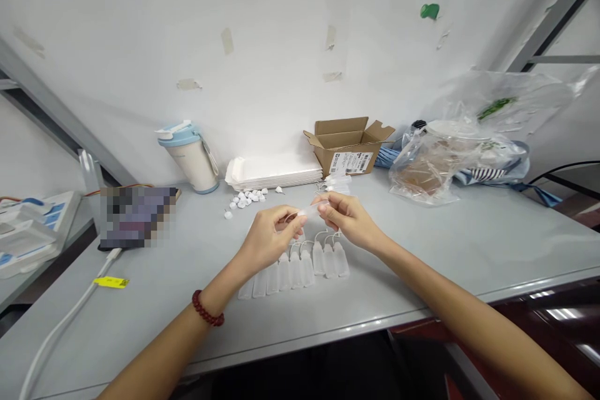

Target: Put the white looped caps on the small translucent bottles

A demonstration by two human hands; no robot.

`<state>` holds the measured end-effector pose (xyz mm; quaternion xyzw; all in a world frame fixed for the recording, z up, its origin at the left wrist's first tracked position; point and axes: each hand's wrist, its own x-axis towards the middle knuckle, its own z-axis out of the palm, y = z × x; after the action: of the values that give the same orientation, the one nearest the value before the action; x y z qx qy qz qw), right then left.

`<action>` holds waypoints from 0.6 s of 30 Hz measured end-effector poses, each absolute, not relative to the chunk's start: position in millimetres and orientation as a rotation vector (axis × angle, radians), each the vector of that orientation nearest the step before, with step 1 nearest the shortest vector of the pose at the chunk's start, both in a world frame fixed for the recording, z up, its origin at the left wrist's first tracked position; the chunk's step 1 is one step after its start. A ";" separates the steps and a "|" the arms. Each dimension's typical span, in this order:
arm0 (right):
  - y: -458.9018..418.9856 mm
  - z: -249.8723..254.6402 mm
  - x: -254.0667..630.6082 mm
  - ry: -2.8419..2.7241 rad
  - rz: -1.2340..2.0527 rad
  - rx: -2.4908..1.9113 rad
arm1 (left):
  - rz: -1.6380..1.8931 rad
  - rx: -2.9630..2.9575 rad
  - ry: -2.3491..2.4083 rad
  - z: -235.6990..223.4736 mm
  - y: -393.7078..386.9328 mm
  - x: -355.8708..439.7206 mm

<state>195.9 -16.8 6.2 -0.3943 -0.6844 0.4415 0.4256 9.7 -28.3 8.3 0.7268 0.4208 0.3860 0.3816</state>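
Mid-frame, your left grip (269,237) and right grip (349,217) pinch one slim translucent plastic bottle (314,207), which oversqueezing could make slip.

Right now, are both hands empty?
No: the left hand and the right hand hold a small translucent bottle between them, pinched at its ends.

one small translucent bottle (315,206) between your two hands

you pinch it with your left hand (268,237) and your right hand (349,219) above the grey table (445,244). nearer you, more translucent bottles (284,273) lie in a row. white caps (248,199) sit scattered before stacked white trays (281,170), with an open cardboard box (347,147) at their right end and a blue-lidded cup (190,159) to their left.
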 end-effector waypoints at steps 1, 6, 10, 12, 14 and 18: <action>-16.7 6.4 195.8 -1.697 1.124 -0.982 | 1.027 1.935 1.086 7.1 -28.5 9.6; -15.4 4.8 195.0 -1.621 1.221 -0.948 | 1.231 2.333 1.097 0.1 -29.0 10.2; -12.6 2.4 194.2 -1.541 1.311 -0.952 | 1.255 2.410 1.077 -1.8 -29.6 10.8; -11.4 1.7 194.1 -1.502 1.359 -0.962 | 1.158 2.265 1.105 0.6 -28.7 10.0; -11.4 1.4 194.0 -1.498 1.368 -0.981 | 0.968 2.008 1.080 5.1 -27.0 8.4; -14.6 1.2 193.5 -1.614 1.190 -1.042 | 0.707 1.585 0.959 12.6 -24.8 6.8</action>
<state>193.5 -14.6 1.2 -0.4172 -0.6458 0.4763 0.4267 6.8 -24.8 12.6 0.6690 0.4048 0.2982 0.5474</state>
